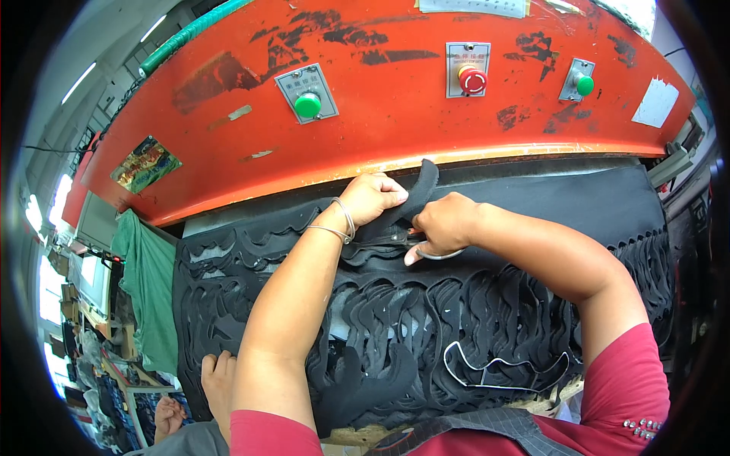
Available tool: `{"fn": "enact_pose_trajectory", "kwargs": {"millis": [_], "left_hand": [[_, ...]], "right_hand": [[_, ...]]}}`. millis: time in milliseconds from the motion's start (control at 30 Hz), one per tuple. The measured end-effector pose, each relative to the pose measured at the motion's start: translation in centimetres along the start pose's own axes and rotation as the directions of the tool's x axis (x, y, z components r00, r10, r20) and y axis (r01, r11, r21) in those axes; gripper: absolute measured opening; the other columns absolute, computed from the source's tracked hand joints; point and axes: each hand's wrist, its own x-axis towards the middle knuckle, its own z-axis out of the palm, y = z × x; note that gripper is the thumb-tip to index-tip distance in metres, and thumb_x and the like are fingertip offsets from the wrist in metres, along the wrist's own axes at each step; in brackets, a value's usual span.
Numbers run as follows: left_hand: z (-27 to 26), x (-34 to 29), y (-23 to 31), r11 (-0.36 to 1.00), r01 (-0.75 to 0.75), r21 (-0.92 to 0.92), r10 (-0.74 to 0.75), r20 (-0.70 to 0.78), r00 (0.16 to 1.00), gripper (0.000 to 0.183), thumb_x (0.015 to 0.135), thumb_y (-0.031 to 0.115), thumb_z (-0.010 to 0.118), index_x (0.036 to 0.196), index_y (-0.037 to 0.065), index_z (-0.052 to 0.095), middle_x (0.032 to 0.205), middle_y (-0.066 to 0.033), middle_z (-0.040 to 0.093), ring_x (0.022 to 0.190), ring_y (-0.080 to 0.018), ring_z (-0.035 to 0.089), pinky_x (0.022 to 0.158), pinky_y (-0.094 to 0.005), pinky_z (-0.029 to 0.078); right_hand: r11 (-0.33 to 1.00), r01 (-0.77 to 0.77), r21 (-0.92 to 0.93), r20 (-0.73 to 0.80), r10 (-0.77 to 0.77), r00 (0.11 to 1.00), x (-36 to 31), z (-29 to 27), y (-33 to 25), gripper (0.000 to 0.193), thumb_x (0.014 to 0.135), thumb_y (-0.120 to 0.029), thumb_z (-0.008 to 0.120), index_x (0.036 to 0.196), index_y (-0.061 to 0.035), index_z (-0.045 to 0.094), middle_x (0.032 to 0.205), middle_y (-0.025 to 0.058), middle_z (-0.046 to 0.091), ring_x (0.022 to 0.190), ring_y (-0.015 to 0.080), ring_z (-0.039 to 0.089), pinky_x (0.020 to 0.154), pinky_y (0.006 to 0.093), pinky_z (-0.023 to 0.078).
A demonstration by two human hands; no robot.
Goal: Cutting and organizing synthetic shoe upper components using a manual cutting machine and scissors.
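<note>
My left hand [372, 199] pinches a curved strip of black, thick fabric-like material [423, 187] between thumb and fingers. Close beside it, my right hand [445, 222] is closed around what look like scissors [398, 238]. A pivot and a curved metal handle show, while the rest is hidden by my fingers and the dark material. Both hands are over a large black sheet [547, 201], near its far edge. Cut, wavy strips of the sheet [380, 311] lie heaped below my hands.
A red machine beam [380, 114] with green buttons [307, 106] and a red knob [472, 79] spans the far side. A white-edged curved outline frame [506, 374] lies on the strips at the near right. Another person's hand [217, 380] rests at the lower left, beside green cloth [144, 289].
</note>
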Motion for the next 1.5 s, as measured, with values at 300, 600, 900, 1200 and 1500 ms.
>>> {"fn": "enact_pose_trajectory", "kwargs": {"millis": [300,600,900,1200,1500], "left_hand": [[-0.5,-0.6,0.5,0.998,0.029,-0.058,-0.029,-0.001,1.0,0.018,0.086,0.017,0.066,0.095,0.001,0.068,0.088,-0.0015,0.064,0.08,-0.0101,0.058,0.074,-0.0256,0.048],[-0.5,-1.4,0.9,0.997,0.007,-0.074,-0.008,-0.012,1.0,0.02,0.086,0.019,0.067,0.095,0.001,0.068,0.088,-0.002,0.066,0.08,-0.0099,0.058,0.076,-0.0255,0.048],[-0.7,-1.2,1.3,0.998,-0.063,0.027,0.063,0.015,0.998,0.016,0.084,0.015,0.068,0.089,0.0,0.069,0.086,-0.0026,0.065,0.08,-0.0105,0.059,0.075,-0.0258,0.048],[-0.6,-1.0,1.1,0.999,0.023,-0.043,-0.024,-0.021,0.999,0.015,0.084,0.014,0.069,0.089,0.0,0.069,0.086,-0.003,0.066,0.079,-0.0108,0.059,0.074,-0.0258,0.048],[-1.5,-1.1,0.0,0.973,0.05,-0.225,-0.054,-0.015,0.998,0.017,0.086,0.016,0.067,0.094,0.0,0.067,0.085,-0.0041,0.066,0.077,-0.0108,0.06,0.073,-0.0266,0.05]], "right_hand": [[0.999,-0.038,-0.009,0.004,0.038,0.999,-1.1,-0.4,0.6,0.075,0.077,-0.073,0.048,0.1,-0.0045,0.065,0.088,0.0185,0.067,0.09,0.035,0.065,0.079,0.0431,0.05],[0.997,-0.062,0.049,0.044,0.06,0.997,-1.9,-1.1,1.7,0.083,0.077,-0.076,0.045,0.113,-0.0033,0.06,0.103,0.0186,0.065,0.102,0.0346,0.061,0.086,0.0429,0.047],[0.995,-0.019,0.102,0.071,0.012,0.997,1.2,-1.1,-1.2,0.083,0.078,-0.077,0.041,0.108,-0.002,0.062,0.097,0.0211,0.066,0.094,0.0373,0.063,0.084,0.0439,0.048],[0.993,-0.033,0.113,0.069,0.025,0.997,1.7,-0.7,-1.5,0.08,0.078,-0.075,0.045,0.106,-0.0024,0.064,0.096,0.0191,0.066,0.095,0.035,0.063,0.083,0.0428,0.049],[0.997,0.005,0.073,0.003,-0.005,1.0,2.1,-0.2,-1.4,0.077,0.077,-0.073,0.049,0.106,-0.0039,0.065,0.094,0.0181,0.067,0.096,0.0342,0.063,0.083,0.0423,0.049]]}}
